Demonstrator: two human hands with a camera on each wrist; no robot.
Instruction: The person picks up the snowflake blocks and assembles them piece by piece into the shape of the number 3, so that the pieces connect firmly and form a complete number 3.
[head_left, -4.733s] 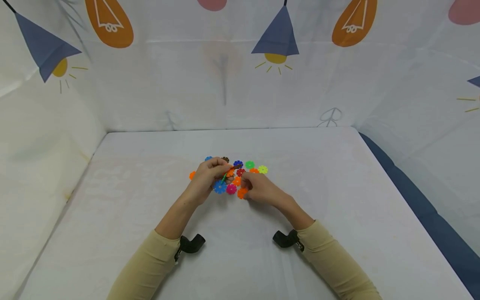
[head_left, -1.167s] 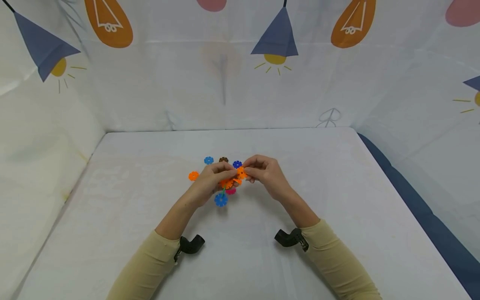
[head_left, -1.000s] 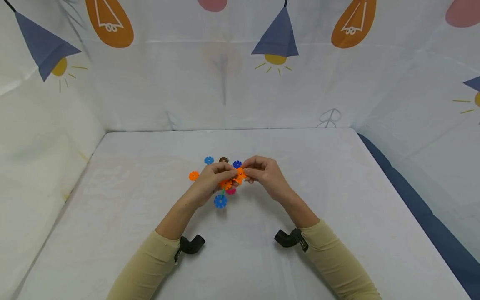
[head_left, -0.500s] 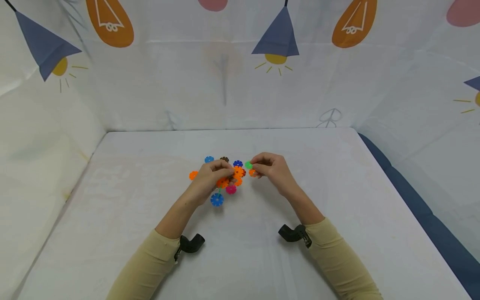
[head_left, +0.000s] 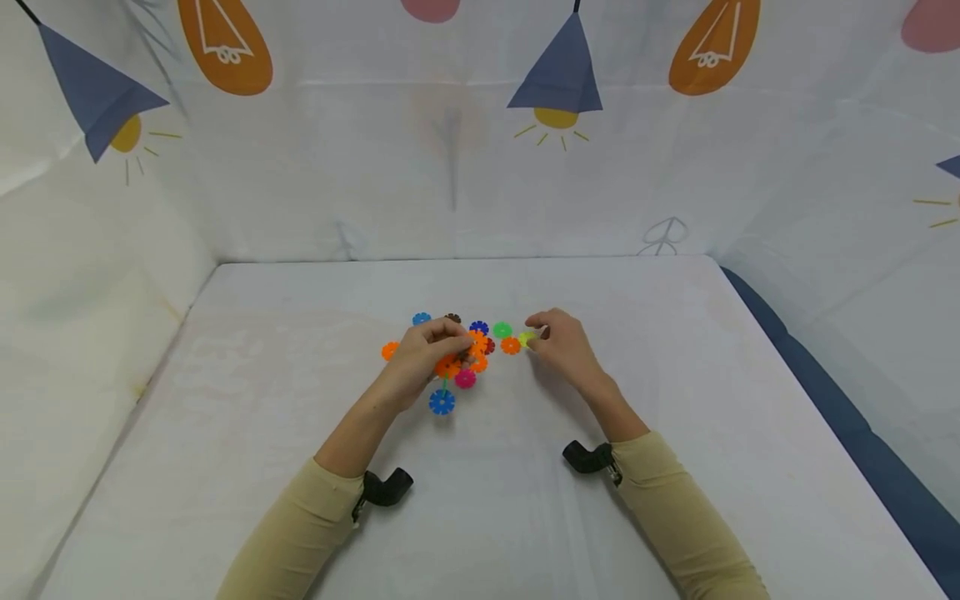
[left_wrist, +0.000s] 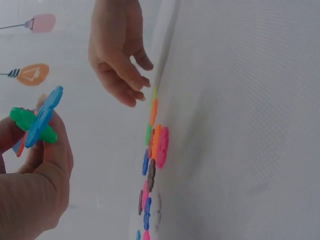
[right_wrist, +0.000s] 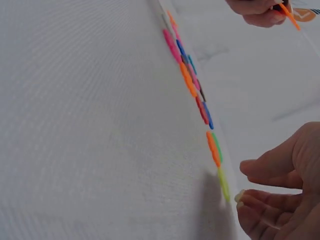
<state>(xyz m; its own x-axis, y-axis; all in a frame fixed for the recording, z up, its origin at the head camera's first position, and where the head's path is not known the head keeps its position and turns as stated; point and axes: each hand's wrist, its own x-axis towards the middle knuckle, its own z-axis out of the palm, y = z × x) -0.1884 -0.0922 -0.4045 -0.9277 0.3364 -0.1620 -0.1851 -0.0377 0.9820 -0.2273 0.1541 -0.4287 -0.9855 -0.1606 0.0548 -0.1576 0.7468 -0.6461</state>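
My left hand (head_left: 405,362) pinches a small cluster of slotted, flower-shaped plastic discs, raised above the table. In the cluster are a blue disc (head_left: 442,402) hanging lowest, a green disc (left_wrist: 24,119) crossing it, and orange discs (head_left: 448,367) near the fingertips. My right hand (head_left: 572,354) is over the right end of the loose discs, thumb and fingers parted. Its fingertips are right at a yellow-green disc (head_left: 527,339). In the right wrist view the gap between thumb and fingers holds nothing, and the yellow-green disc (right_wrist: 223,184) lies flat just beyond it.
Loose discs lie around the hands: a green disc (head_left: 502,330), an orange disc (head_left: 511,345), a dark blue disc (head_left: 478,327) and a pink disc (head_left: 465,379). A white table (head_left: 300,308) spreads beneath, with a patterned cloth wall (head_left: 360,167) behind.
An orange disc my right hand picked up earlier is now in the left hand's cluster. My right hand has let go and moved right to the yellow-green disc. The left hand stays nearly in place.
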